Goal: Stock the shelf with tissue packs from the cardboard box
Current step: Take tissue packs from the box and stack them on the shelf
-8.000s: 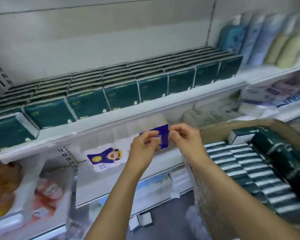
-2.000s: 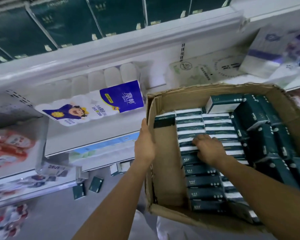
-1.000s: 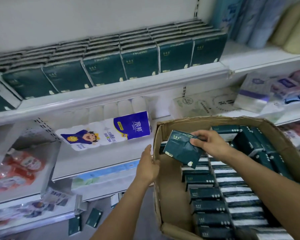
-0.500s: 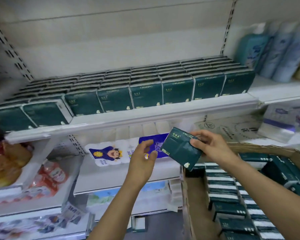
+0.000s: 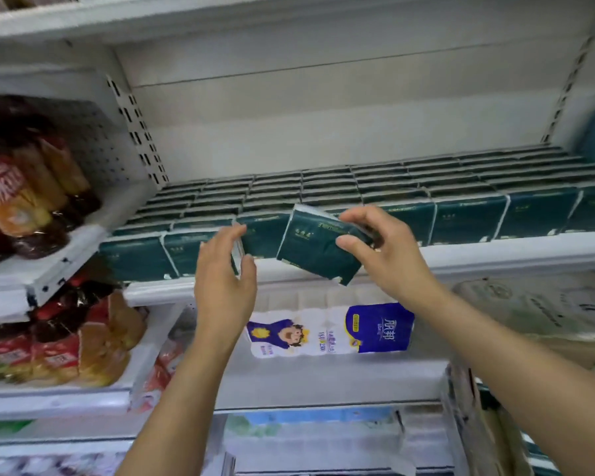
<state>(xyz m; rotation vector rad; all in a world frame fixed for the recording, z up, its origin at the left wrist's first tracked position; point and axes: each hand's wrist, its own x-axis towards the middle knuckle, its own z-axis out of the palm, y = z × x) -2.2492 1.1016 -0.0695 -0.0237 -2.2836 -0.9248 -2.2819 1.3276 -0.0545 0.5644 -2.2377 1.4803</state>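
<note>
My right hand (image 5: 383, 249) grips a dark green tissue pack (image 5: 313, 249) by its right end, holding it tilted at the front of the white shelf (image 5: 495, 250). Rows of the same green packs (image 5: 468, 218) fill that shelf from left to right. My left hand (image 5: 225, 280) is raised just left of the held pack with fingers spread, its fingertips against the front row of shelved packs. The cardboard box (image 5: 481, 417) shows only as a brown edge at the lower right.
A white and blue toilet-roll pack (image 5: 330, 333) lies on the shelf below. Red and orange snack bags (image 5: 21, 187) fill the unit at left. A perforated white upright (image 5: 134, 125) bounds the tissue shelf on the left. Pale packaged goods (image 5: 543, 307) sit at right.
Both hands rose from the lower shelf level to the tissue shelf. The green pack moved up with my right hand to the front row. The view tilted upward, leaving the box nearly out of frame.
</note>
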